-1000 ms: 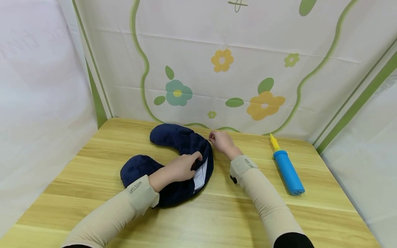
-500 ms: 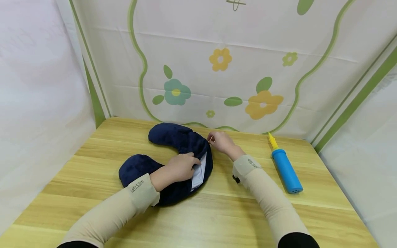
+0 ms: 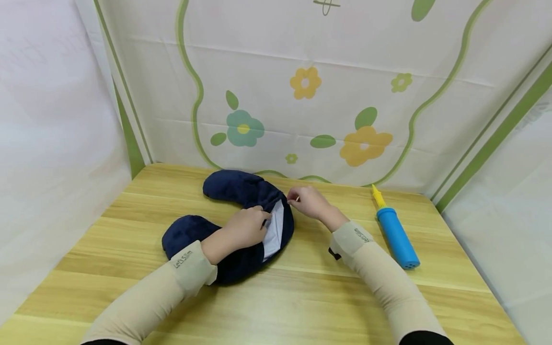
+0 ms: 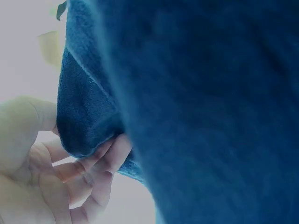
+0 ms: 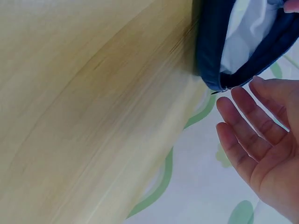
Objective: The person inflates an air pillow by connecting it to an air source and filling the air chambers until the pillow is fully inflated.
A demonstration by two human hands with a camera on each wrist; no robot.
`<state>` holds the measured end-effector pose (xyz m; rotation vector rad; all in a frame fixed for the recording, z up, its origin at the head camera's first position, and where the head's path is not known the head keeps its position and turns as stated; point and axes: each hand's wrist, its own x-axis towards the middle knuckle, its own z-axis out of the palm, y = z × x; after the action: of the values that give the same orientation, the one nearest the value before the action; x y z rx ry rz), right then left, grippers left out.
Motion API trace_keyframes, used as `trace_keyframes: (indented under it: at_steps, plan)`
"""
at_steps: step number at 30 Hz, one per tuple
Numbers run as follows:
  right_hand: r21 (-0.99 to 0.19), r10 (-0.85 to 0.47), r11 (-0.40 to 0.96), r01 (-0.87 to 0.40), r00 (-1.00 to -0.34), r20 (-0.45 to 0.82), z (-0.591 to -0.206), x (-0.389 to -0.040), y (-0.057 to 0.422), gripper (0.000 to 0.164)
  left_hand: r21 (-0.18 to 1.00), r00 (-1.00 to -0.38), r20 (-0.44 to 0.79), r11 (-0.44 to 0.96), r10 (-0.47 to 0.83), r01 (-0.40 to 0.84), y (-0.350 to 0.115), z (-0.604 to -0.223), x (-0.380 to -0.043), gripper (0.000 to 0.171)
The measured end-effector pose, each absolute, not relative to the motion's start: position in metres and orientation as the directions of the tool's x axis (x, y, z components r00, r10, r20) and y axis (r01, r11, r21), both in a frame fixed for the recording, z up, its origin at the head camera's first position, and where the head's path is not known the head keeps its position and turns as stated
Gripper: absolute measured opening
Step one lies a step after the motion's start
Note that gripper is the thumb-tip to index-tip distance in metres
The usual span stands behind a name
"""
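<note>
A navy plush U-shaped neck pillow point(image 3: 233, 186) lies on the table, its curved back to the right. Along that back its zipper opening gapes and shows a white lining point(image 3: 273, 235). With thumb and fingers my left hand point(image 3: 245, 227) pinches the navy fabric at the opening's inner edge; the left wrist view shows the gripped fold point(image 4: 86, 116). At the far end of the opening, my right hand point(image 3: 309, 201) pinches the zipper end point(image 5: 223, 88) between thumb and forefinger, the other fingers loosely bent. The zipper slider itself is too small to make out.
A blue hand pump point(image 3: 397, 237) with a yellow nozzle lies on the right of the wooden table point(image 3: 293, 306). A white curtain point(image 3: 258, 62) printed with flowers hangs behind the table, and white cloth closes both sides.
My left hand has shifted its grip along the inner edge and drawn the fabric leftward, so more white lining shows. My right hand stays at the far end of the opening.
</note>
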<state>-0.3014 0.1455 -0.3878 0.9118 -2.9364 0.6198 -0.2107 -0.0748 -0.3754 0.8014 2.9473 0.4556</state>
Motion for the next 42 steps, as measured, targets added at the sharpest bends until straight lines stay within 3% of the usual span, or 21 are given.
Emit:
trace_keyframes:
  at_steps: [7, 19, 26, 34, 37, 42]
  plan:
    - [-0.373, -0.59, 0.712, -0.595, -0.795, 0.143, -0.382, -0.291, 0.14, 0.007, 0.347, -0.89, 0.015, 0.832, 0.457, 0.433, -0.083, -0.369, -0.211, 0.036]
    - [-0.374, -0.703, 0.614, -0.695, -0.697, 0.143, -0.386, -0.275, 0.124, 0.003, 0.305, -0.897, 0.103, 0.844, 0.431, 0.44, -0.09, -0.376, -0.217, 0.02]
    - [-0.402, -0.708, 0.601, -0.691, -0.694, 0.134, -0.391, -0.27, 0.118, 0.012, 0.315, -0.901, 0.153, 0.844, 0.406, 0.434, -0.092, -0.381, -0.22, 0.016]
    - [-0.306, -0.703, 0.619, -0.723, -0.684, 0.195, -0.395, -0.266, 0.111, 0.018, 0.278, -0.883, 0.217, 0.84, 0.417, 0.465, -0.091, -0.386, -0.222, 0.015]
    - [-0.26, -0.719, 0.6, -0.756, -0.653, 0.24, -0.398, -0.266, 0.11, 0.016, 0.271, -0.879, 0.205, 0.838, 0.43, 0.473, -0.092, -0.385, -0.223, 0.016]
    - [-0.222, -0.737, 0.572, -0.79, -0.614, 0.282, -0.401, -0.266, 0.11, 0.016, 0.291, -0.892, 0.067, 0.847, 0.447, 0.446, -0.095, -0.374, -0.226, 0.023]
